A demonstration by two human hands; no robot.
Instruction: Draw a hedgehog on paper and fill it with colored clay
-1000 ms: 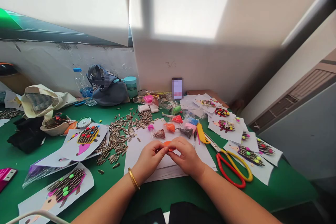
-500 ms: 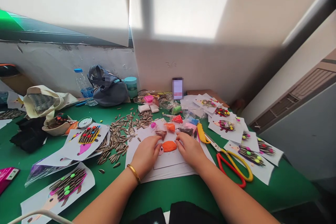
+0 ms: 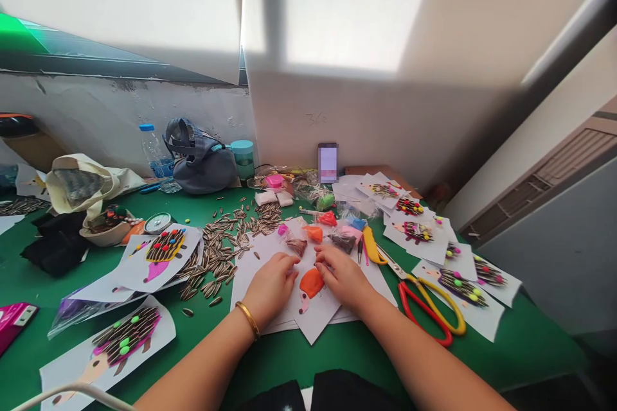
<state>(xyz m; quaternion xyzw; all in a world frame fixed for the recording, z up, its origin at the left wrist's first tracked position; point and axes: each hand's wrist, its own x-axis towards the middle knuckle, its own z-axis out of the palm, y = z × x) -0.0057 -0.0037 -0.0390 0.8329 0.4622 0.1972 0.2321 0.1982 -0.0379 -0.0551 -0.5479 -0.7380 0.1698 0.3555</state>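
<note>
My left hand (image 3: 272,286), with a gold bangle (image 3: 247,320) on its wrist, rests flat on a white paper cutout (image 3: 322,316). My right hand (image 3: 342,277) lies just to the right of an orange clay lump (image 3: 311,283), which is stuck on the cutout between my hands. Below the clay, a small hedgehog face is drawn on the paper. Neither hand grips anything. Small bags of orange clay (image 3: 313,233) and brown clay (image 3: 344,243) lie just beyond my fingers, on a stack of white paper (image 3: 260,257).
Loose striped sunflower seeds (image 3: 216,250) spread left of the paper. Finished seed-and-clay hedgehog pictures (image 3: 166,253) lie on the green tabletop (image 3: 308,359) at both sides. Red-and-yellow-handled scissors (image 3: 427,308) lie to the right. A water bottle (image 3: 154,154) and grey bag (image 3: 200,160) stand against the wall.
My hands have let go of the orange clay, which now lies on the cutout. The cutout has turned, with one corner now pointing towards me, and my hands have spread slightly apart.
</note>
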